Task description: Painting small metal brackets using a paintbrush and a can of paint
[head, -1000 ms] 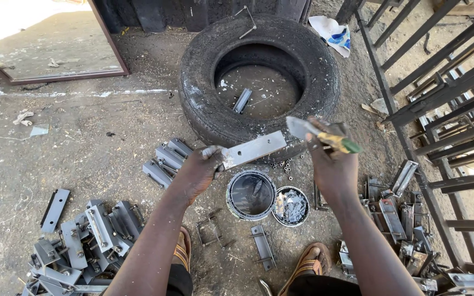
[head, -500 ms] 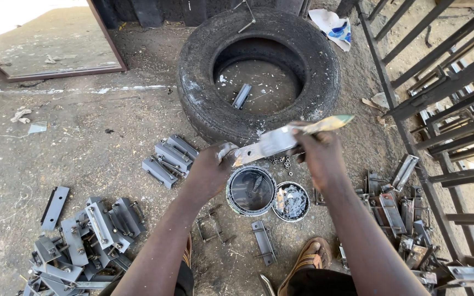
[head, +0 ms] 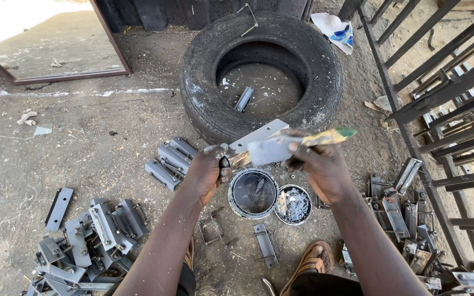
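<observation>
- Left hand point(head: 207, 172) grips one end of a flat grey metal plate point(head: 259, 137), holding it level above the paint can point(head: 253, 193); fingers closed firmly round it
- Right hand point(head: 319, 167) is closed on a paintbrush point(head: 281, 148), whose blurred bristle end lies across the plate's face
- Step in hand looks like brushing grey paint onto the plate; the next stroke would call for keeping the plate steady and over the can so drips fall inside
- A smaller tin point(head: 293, 204) sits touching the can's right side
- Room is tight: the tyre point(head: 204, 104) lies just beyond the plate, a metal gate point(head: 440, 98) stands to the right, piled brackets point(head: 83, 241) to the left, a sandalled foot point(head: 311, 263) near the tins
</observation>
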